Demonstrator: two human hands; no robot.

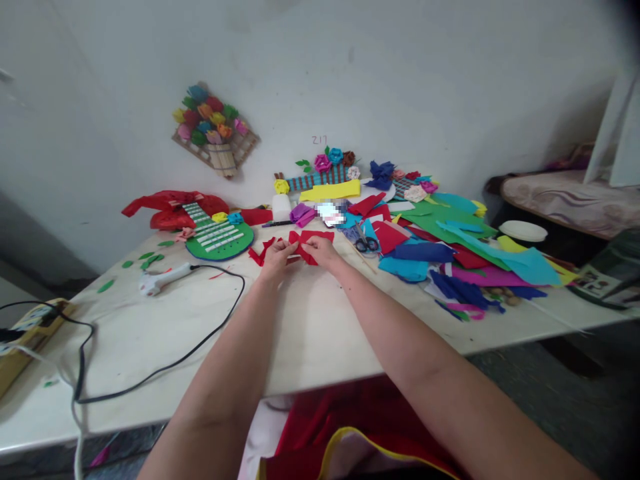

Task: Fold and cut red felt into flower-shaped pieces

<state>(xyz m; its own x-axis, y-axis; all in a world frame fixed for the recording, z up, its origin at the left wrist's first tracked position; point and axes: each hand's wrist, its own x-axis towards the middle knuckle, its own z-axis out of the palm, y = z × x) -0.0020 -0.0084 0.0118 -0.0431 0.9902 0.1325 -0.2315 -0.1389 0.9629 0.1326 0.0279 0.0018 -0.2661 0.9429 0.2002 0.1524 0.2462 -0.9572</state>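
Observation:
In the head view both hands are close together over the table, pinching a piece of red crepe paper (323, 236) between them. My left hand (278, 257) grips its left part with thumb and fingers. With bent fingers, my right hand (319, 252) holds the paper's right side. Small red scraps (257, 257) lie just left of my left hand. Scissors with dark handles (367, 244) rest to the right of my right hand, beside a thin wooden stick (363, 259). The fingertips partly hide the held paper.
A glue gun (165, 279) lies at left, its black cable (220, 325) curving across the table (320, 333). Behind it is a green decorated board (215, 238). Coloured sheets (450, 227) are heaped at right. Paper flowers (325, 162) and a phone (331, 213) are at the back.

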